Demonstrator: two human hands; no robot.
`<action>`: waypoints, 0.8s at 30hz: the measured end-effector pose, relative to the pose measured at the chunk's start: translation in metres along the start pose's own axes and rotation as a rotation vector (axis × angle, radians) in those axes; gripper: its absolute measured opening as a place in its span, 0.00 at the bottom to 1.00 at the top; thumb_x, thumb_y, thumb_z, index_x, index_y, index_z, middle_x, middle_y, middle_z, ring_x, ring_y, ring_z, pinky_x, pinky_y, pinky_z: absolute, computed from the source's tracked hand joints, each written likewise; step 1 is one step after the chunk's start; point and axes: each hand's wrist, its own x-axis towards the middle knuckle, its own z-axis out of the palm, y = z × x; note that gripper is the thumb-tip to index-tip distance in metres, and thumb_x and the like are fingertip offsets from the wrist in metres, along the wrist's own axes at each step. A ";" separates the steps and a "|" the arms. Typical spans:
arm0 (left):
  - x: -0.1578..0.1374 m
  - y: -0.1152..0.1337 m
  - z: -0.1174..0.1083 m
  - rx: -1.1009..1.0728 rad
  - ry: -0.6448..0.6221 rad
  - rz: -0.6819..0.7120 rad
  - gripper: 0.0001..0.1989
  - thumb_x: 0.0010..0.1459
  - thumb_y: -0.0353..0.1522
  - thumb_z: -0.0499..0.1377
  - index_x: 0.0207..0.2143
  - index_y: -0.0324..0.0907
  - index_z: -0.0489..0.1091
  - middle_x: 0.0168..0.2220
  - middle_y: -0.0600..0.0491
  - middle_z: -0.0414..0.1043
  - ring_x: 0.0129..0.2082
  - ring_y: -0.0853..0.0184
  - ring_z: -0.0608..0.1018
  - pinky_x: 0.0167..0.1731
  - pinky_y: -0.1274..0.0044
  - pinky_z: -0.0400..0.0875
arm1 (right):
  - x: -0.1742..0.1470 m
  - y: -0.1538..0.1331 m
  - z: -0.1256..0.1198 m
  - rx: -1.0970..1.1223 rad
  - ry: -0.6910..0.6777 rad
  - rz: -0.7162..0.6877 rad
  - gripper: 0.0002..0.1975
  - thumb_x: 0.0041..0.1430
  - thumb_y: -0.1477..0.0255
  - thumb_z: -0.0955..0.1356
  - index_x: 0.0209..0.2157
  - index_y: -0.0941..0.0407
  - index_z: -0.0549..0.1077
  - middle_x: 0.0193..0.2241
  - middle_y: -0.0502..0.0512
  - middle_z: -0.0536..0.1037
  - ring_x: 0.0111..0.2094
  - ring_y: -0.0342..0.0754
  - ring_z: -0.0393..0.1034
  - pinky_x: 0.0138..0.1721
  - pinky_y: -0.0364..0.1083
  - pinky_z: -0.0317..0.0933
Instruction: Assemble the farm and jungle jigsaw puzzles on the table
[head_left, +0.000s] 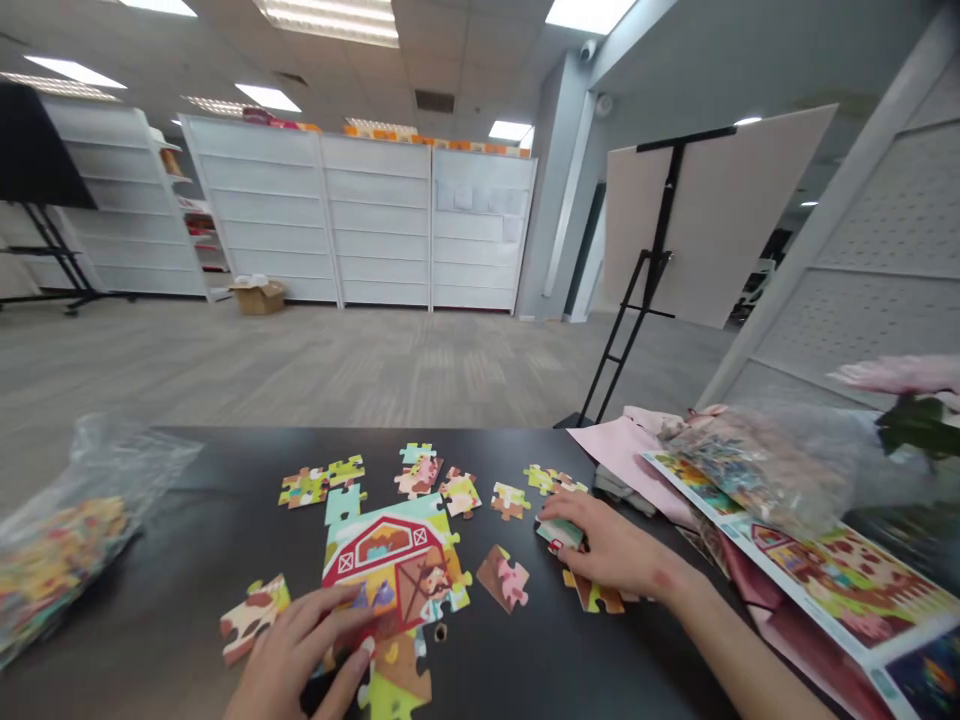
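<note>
Left hand (294,648), fingers spread, touches the puzzle (386,545); the right hand (609,538), nearer the piece (561,532), curls over it, whether pinching cannot be told. The puzzle lies left of that grip.

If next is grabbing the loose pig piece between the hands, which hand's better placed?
Right, probably. The right hand is nearer the pig piece, though it's already on another puzzle piece. The left hand is farther off, at the joined barn section.
</note>
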 end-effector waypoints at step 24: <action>0.012 0.015 0.002 0.029 -0.270 -0.071 0.26 0.45 0.39 0.72 0.49 0.52 0.75 0.65 0.50 0.66 0.62 0.50 0.72 0.60 0.62 0.67 | 0.015 -0.034 0.023 -0.042 0.164 -0.150 0.19 0.53 0.79 0.63 0.45 0.53 0.75 0.56 0.61 0.73 0.60 0.58 0.66 0.62 0.61 0.59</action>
